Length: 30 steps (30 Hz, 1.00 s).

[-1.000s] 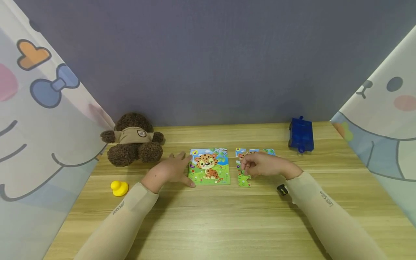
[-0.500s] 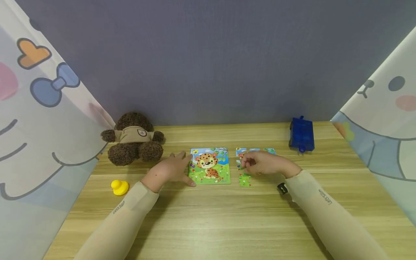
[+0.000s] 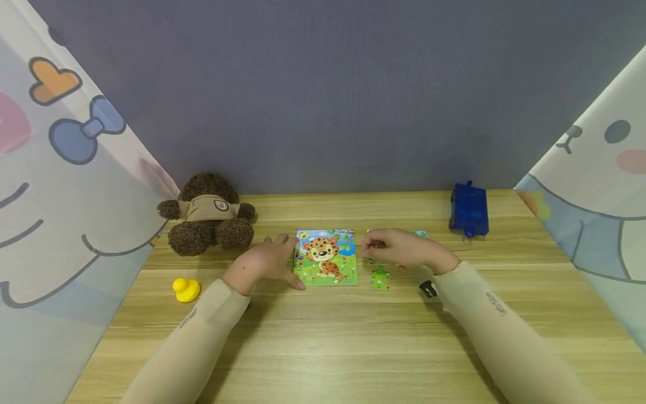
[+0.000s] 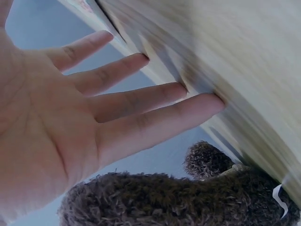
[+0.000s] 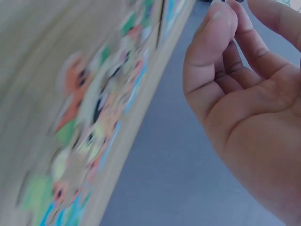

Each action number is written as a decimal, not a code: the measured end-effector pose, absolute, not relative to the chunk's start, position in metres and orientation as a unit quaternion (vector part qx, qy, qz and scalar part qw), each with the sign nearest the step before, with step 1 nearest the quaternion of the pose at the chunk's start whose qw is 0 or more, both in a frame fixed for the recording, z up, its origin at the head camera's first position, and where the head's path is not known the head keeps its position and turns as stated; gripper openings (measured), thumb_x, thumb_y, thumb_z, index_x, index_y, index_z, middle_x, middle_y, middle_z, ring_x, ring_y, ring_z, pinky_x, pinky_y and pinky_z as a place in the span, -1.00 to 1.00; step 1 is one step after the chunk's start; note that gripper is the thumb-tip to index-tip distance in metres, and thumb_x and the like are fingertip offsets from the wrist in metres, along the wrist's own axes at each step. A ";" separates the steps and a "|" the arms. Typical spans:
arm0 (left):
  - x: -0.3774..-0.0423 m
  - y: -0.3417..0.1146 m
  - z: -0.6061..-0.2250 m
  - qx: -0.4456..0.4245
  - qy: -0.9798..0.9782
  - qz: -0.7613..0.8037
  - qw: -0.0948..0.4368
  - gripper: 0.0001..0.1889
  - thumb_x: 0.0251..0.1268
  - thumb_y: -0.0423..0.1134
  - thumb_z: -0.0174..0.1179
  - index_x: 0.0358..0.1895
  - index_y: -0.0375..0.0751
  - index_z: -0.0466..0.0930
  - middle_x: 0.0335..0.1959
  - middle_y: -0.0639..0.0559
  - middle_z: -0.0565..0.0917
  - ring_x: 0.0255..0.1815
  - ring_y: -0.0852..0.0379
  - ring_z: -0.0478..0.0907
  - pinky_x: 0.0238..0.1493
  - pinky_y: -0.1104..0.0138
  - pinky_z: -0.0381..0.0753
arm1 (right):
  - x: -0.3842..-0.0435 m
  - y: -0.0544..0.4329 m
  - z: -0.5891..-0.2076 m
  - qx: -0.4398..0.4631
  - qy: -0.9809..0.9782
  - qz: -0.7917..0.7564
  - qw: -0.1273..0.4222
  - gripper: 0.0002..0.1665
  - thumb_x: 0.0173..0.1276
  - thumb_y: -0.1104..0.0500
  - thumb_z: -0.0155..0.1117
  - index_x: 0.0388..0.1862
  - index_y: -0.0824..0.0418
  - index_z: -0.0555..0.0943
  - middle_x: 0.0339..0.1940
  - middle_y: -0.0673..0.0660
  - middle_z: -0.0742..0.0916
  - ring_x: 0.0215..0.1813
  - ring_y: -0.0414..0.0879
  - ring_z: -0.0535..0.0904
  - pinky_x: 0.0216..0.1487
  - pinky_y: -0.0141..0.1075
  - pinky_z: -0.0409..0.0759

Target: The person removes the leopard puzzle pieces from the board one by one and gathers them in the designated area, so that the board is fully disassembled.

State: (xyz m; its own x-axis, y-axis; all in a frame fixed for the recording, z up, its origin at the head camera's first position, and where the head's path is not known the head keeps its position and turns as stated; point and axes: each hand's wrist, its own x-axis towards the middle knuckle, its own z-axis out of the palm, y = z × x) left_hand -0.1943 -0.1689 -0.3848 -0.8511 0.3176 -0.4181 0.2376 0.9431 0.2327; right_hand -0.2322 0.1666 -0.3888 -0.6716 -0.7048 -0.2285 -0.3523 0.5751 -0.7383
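Note:
A square leopard picture board (image 3: 325, 258) lies flat on the table. At its left edge is my left hand (image 3: 264, 261), fingers spread, holding nothing; the fingertips meet the tabletop in the left wrist view. To the right of the board lie several leopard puzzle pieces (image 3: 381, 279), partly covered by my right hand (image 3: 398, 247). That hand has its fingers bent and its thumb near them, over the upper left pieces. More pieces (image 5: 99, 117) show blurred in the right wrist view. The right fingertips run out of that view, so whether they pinch a piece is hidden.
A brown teddy bear (image 3: 207, 216) sits at the back left, with a yellow rubber duck (image 3: 186, 290) in front of it. A blue toy wagon (image 3: 469, 209) stands at the back right. Grey panel (image 3: 323, 101) closes the table's far edge.
My right hand has shifted left and slightly away from me, toward the board, uncovering more of the lower pieces. A notched lower piece now looks filled in. The left hand has stayed almost still.

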 end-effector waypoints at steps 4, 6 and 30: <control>-0.195 -0.165 -0.384 0.157 0.959 0.100 0.215 0.28 0.12 0.37 0.52 0.75 -0.20 0.03 0.77 -0.38 0.00 0.68 -0.70 -0.02 0.53 -0.51 0.30 | -0.233 0.150 -0.387 -0.331 0.843 -0.342 0.250 -0.75 0.73 0.06 0.11 0.09 0.13 0.68 -0.17 0.15 0.71 -0.48 -0.19 0.38 -0.45 -0.32 0.45; -0.195 -0.163 -0.385 0.167 0.955 0.118 0.213 0.28 0.15 0.36 0.51 0.77 -0.16 -0.01 0.80 -0.33 -0.07 0.73 -0.64 -0.09 0.54 -0.48 0.30 | -0.234 0.141 -0.386 -0.340 0.838 -0.346 0.248 -0.75 0.73 0.08 0.10 0.10 0.14 0.67 -0.11 0.15 0.75 -0.40 -0.18 0.45 -0.37 -0.33 0.50; -0.202 -0.141 -0.398 0.174 0.950 0.086 0.246 0.33 0.14 0.47 0.45 0.80 0.01 -0.16 0.84 -0.17 -0.26 0.83 -0.40 -0.32 0.64 -0.52 0.03 | -0.232 0.071 -0.409 -0.364 0.839 -0.315 0.254 -0.72 0.68 0.16 0.13 0.20 0.23 0.64 -0.03 0.03 0.75 -0.10 -0.20 0.60 0.05 -0.28 0.64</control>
